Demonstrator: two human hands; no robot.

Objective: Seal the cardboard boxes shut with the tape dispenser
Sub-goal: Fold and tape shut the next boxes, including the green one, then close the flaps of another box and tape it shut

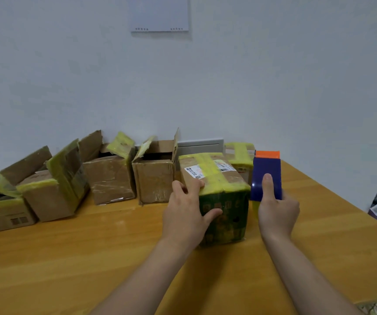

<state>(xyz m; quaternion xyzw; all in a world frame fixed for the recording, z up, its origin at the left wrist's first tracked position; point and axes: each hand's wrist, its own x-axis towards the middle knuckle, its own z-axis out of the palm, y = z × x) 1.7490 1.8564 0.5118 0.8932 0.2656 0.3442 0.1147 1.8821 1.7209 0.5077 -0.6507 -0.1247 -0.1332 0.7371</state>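
Observation:
A closed cardboard box (219, 178) with yellow tape across its top and a dark green front stands mid-table. My left hand (186, 210) grips its near left corner, fingers on top and thumb on the front face. My right hand (277, 212) holds the blue tape dispenser (267, 176) with an orange top, just right of the box, thumb pressed along its blue face. A second taped box (239, 155) stands behind it.
Several open cardboard boxes (112, 173) with raised flaps line the back left of the wooden table (92, 258) against a white wall. The table's right edge runs diagonally past my right hand. A sheet of paper (160, 14) hangs on the wall.

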